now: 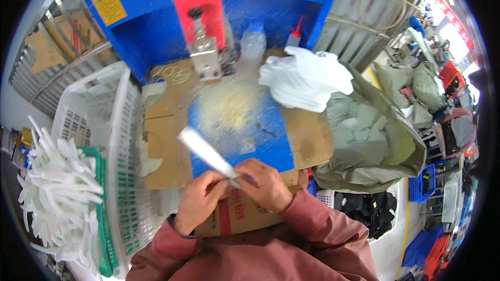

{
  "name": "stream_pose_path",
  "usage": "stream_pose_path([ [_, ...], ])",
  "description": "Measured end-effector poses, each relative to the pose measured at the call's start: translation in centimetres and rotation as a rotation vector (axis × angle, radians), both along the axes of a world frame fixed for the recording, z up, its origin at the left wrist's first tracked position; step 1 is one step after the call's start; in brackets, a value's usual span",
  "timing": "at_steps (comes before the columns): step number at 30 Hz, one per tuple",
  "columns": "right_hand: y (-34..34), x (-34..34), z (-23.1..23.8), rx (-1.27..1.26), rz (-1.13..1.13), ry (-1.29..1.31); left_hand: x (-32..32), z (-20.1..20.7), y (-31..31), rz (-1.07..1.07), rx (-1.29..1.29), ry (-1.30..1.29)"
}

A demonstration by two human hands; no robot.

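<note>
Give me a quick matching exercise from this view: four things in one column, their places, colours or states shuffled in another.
1. Single white strip
2. Green basket
3. Tall clear bottle
4. Olive sack

A. Topped with a blue cap
B. Open, right of the blue board
C. Near end in the fingers of the left hand and right hand
D. At left, piled with white pieces

Pairs: 1-C, 2-D, 3-A, 4-B

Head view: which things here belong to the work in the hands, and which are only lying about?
Probably part of the work:
white strip, held in the left hand and right hand
pile of similar strips
blue mat beneath

Probably just lying about:
clear bottle with blue cap
red-tipped bottle
thin loops
</note>
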State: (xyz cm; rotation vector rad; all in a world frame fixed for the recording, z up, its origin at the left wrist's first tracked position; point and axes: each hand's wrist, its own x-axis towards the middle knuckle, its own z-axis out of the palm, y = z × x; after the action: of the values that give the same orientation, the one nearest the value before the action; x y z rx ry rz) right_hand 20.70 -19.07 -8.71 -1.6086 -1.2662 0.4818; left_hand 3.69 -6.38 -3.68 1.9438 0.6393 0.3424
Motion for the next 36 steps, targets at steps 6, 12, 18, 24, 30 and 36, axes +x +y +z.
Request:
stream_pose_path([
  [6, 0.7, 1.4, 0.0, 0.056, 0.26, -0.319, 1.6, 6.0, 0.6, -0.345, 0.924, -0.178],
  [12, 0.4, 1.7, 2.3, 0.093, 0.358, -0.363, 4.1, 7.1, 2.9, -0.615, 0.643, 0.481],
  [18, -0.6, 1.3, 2.7, 0.074, 0.308, -0.45, 2.8, 5.1, 3.1, -0.614, 0.726, 0.441],
  [24, -1.5, 0.4, 3.5, -0.099, 0.056, -0.55, 2.5, 4.3, 3.1, -0.601, 0.969, 0.251],
  [30, -1.5, 2.2, 3.7, -0.089, 0.101, -0.724, 3.1, 3.3, 3.0, -0.556, 0.98, 0.198],
  [36, -1.0, 2.2, 3.2, -0.187, 0.114, -0.704, 4.2, 3.3, 3.3, -0.591, 0.854, 0.261],
])
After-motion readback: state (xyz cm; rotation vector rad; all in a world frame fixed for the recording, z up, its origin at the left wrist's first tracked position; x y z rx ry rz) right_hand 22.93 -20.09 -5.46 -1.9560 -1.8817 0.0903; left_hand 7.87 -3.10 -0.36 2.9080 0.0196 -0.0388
